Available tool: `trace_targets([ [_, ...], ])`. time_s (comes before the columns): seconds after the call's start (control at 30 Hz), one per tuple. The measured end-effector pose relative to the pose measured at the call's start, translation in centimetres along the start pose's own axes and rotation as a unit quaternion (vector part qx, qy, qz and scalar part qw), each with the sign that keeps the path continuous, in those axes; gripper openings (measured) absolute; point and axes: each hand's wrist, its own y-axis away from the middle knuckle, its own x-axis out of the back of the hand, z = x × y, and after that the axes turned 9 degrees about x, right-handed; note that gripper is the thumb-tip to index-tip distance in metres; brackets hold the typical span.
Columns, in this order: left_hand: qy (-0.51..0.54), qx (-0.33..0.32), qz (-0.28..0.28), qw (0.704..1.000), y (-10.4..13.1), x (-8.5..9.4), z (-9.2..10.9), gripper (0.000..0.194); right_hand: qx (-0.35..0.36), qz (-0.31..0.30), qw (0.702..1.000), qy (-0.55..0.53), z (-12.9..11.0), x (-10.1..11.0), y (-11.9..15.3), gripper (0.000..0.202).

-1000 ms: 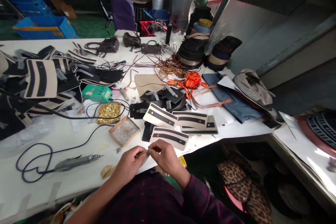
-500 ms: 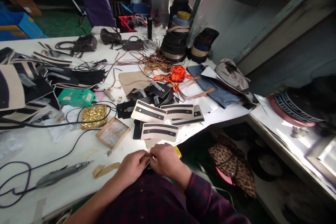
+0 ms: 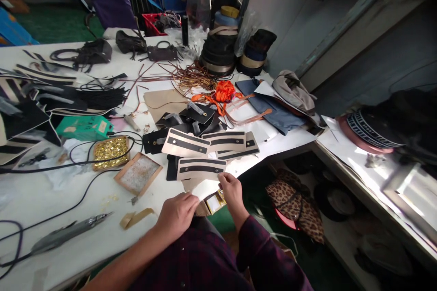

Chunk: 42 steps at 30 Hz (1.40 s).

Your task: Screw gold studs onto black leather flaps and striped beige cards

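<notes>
The nearest of several beige flap pieces (image 3: 201, 174), each with black stripes and metal snaps, lies close to the table's front edge. My right hand (image 3: 232, 193) has its thumb and fingertips closed at this piece's right corner. My left hand (image 3: 179, 213) rests at the table edge with its fingers curled together; whatever they hold, if anything, is hidden. Between my hands, below the edge, a small yellow-and-white box (image 3: 215, 202) shows. Black pieces with gold fittings (image 3: 196, 113) are piled behind the beige ones.
To the left are a wooden tray (image 3: 150, 182), gold metal parts (image 3: 111, 152), a green box (image 3: 83, 127) and a grey rotary tool (image 3: 66, 235) with its cable. Orange ribbon (image 3: 224, 91), cords and rolls of strap (image 3: 218, 54) stand farther back. A side shelf (image 3: 362, 177) is at right.
My hands, together at the table edge before, have parted. The right one has moved right and forward to the nearest beige piece's corner. The view has shifted, and the small box now shows more.
</notes>
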Motion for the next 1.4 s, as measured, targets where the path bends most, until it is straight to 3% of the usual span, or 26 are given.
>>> trace_targets([
  [0.17, 0.093, 0.131, 0.101, 0.982, -1.5, -1.8, -4.3, 0.024, 0.017, 0.04, 0.998, 0.035, 4.1, -0.2, -2.9, 0.036],
  [0.27, 0.095, 0.152, 0.12, 0.977, -2.8, -2.3, -6.0, 0.025, 0.018, 0.045, 0.997, 0.066, 5.1, -1.0, -3.3, 0.034],
  [0.53, 0.031, 0.141, 0.106, 0.984, -5.6, -2.7, -6.0, 0.02, 0.015, 0.038, 0.992, 0.123, 6.5, -1.6, -4.0, 0.034],
  [0.93, 0.033, 0.137, 0.077, 0.987, -7.2, -3.8, -7.4, 0.021, 0.038, 0.041, 0.989, 0.138, 7.7, -2.0, -6.2, 0.025],
  [1.17, 0.044, 0.145, 0.067, 0.986, -7.4, -4.3, -8.3, 0.021, 0.101, 0.025, 0.981, 0.164, 7.4, -1.7, -8.0, 0.019],
  [1.4, 0.046, 0.153, 0.061, 0.985, -7.6, -4.2, -8.6, 0.02, 0.2, 0.007, 0.95, 0.238, 7.7, -1.3, -9.1, 0.013],
])
